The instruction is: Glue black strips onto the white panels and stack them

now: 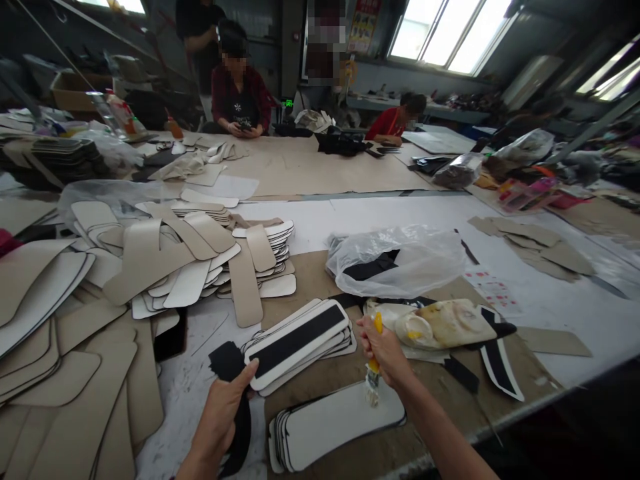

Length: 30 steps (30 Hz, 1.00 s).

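Observation:
My right hand (383, 353) is closed around the yellow handle of a brush (375, 363). The brush's whitish bristles touch the top of a stack of white rounded panels (340, 427) at the table's near side. My left hand (223, 407) has its thumb on the near left corner of a white panel with a black strip (300, 343), which tops a second stack; its other fingers are mostly hidden. Black fabric strips (240, 433) lie beside and under the left hand. Beyond the right hand sits a stained, glue-smeared container (415, 328) with a round opening.
Many beige and white panels (150, 253) are heaped at the left. A clear plastic bag (400, 257) with black pieces lies ahead. Beige offcuts (535, 243) lie at the right. Across the table, a person (240, 100) in a dark apron and another person in red (395, 120) sit.

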Available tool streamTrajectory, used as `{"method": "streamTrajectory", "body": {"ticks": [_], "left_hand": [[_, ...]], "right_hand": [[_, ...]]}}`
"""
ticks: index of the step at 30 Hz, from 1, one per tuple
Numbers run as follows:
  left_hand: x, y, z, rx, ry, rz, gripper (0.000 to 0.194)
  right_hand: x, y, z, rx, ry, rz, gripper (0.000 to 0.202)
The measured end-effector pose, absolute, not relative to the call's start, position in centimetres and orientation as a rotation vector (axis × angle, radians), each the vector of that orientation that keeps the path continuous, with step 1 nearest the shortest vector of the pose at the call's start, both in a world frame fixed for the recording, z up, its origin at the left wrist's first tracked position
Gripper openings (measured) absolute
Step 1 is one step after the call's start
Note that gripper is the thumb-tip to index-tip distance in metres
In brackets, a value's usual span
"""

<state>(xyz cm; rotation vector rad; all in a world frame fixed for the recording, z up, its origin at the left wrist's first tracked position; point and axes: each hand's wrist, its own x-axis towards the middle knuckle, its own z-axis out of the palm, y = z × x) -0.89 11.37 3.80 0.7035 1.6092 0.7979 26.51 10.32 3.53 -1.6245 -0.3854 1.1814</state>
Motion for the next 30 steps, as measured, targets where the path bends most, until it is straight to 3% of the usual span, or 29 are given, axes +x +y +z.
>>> {"method": "streamTrajectory", "body": {"ticks": [5,8,10,14,20,30], "left_hand": [[-2.4,12.5,2.5,1.086,1.813,0.471,0.026],[-3.9,11.9,2.4,1.097,1.93,0.392,0.034],[-4.6,10.7,2.4,1.038,1.957,0.447,0.041],[-4.2,6.6,2.3,0.923,1.743,0.681,0.037],[-1.4,1.2,1.8,0.718,1.544,0.574,0.048],[0.4,0.8,-1.3,0.907,1.687,0.544,0.041]], "right_hand": [[27.4,8.2,4.4,-1.691,-0.431,1.126,0.044],[27.4,6.3,5.1,-1.65,-0.447,1.131,0.041],[27.3,5.0,5.6,-1.628,-0.449,1.113,0.041],[27.1,2.4,5.9,-1.659,-0.513,1.037,0.043],[26.5,-0.7,5.3,-1.905,-0.738,0.881,0.049],[21.3,-2.1,4.7,-1.607,-0.591,1.188,0.04]]}}
